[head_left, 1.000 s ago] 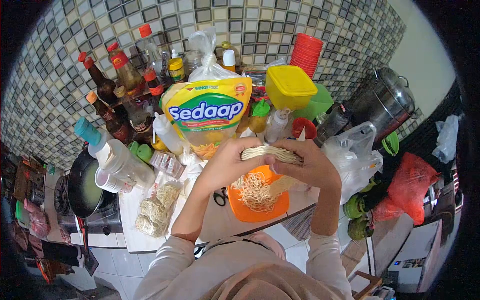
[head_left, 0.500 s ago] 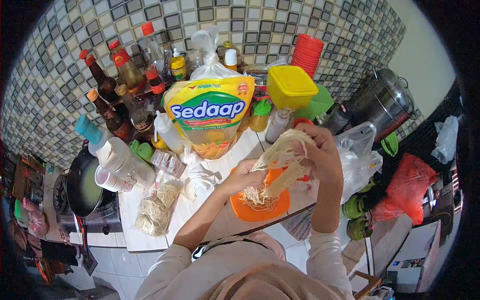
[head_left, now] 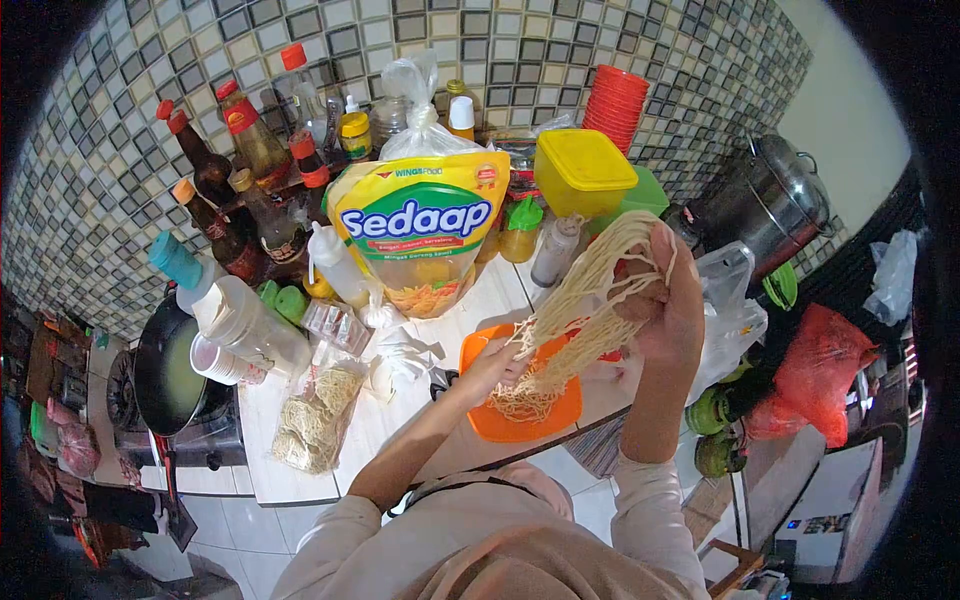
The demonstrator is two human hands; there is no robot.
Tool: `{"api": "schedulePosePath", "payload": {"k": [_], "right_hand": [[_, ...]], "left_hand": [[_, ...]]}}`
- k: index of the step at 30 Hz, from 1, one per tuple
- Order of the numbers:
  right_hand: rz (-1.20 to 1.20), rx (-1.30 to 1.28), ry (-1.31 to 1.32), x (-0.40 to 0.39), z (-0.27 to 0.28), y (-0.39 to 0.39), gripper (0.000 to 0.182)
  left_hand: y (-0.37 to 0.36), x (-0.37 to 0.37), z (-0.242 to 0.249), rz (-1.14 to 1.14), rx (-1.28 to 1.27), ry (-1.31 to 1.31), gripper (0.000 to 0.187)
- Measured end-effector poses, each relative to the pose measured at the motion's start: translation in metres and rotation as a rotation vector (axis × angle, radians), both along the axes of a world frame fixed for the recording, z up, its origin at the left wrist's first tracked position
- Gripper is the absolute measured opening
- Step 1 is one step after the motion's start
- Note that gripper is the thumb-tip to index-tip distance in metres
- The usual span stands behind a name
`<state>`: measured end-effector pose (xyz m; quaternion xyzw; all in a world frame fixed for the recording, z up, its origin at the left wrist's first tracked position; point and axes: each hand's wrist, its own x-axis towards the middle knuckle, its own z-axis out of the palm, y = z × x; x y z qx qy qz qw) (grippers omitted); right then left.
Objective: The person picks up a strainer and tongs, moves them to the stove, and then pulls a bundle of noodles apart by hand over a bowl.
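Observation:
My right hand point(head_left: 665, 300) is raised on the right, its fingers closed on a bundle of pale noodles point(head_left: 600, 290). The strands hang slantwise down and left from it. At their lower end, my left hand point(head_left: 490, 372) is closed round the strands, over the left part of an orange bowl point(head_left: 520, 428). More noodles lie in the bowl beneath. Left of my left forearm, a clear bag of noodle nests point(head_left: 315, 418) rests on the light tabletop.
Behind stand a Sedaap pouch point(head_left: 415, 240), sauce bottles point(head_left: 265, 150), a yellow container point(head_left: 585, 172) and stacked red cups point(head_left: 614, 108). A wok point(head_left: 170, 365) sits on the stove at left. On the right are a white plastic bag point(head_left: 715, 310) and a metal pot point(head_left: 768, 200).
My right hand has moved up and right, drawing the noodles out into a longer bundle. My left hand has shifted slightly down and stays on the strands.

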<state>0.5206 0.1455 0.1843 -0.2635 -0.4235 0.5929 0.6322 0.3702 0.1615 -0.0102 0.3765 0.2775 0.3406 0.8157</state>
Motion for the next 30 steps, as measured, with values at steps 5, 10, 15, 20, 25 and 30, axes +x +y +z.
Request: {"api": "schedulePosePath", "payload": {"k": [5, 10, 15, 20, 25, 30], "right_hand": [[0.02, 0.004, -0.049, 0.0, 0.002, -0.005, 0.035], [-0.06, 0.025, -0.023, 0.0, 0.006, -0.007, 0.03], [-0.255, -0.072, 0.001, -0.009, 0.019, -0.013, 0.025], [-0.094, 0.032, -0.072, 0.004, 0.01, -0.007, 0.037], [-0.056, 0.015, -0.078, 0.004, 0.005, -0.005, 0.035], [-0.035, 0.027, -0.066, 0.003, 0.003, -0.003, 0.033]], "left_hand": [[-0.001, 0.002, -0.015, 0.041, 0.085, 0.188, 0.014], [0.002, -0.003, -0.017, -0.02, 0.023, 0.294, 0.025], [-0.01, 0.002, 0.012, 0.093, 0.075, 0.419, 0.027], [-0.006, -0.005, 0.002, -0.192, 0.079, 0.391, 0.03], [-0.007, -0.01, 0.031, -0.045, 0.13, 0.37, 0.031], [-0.004, -0.021, 0.049, -0.031, 0.141, 0.172, 0.03]]}}
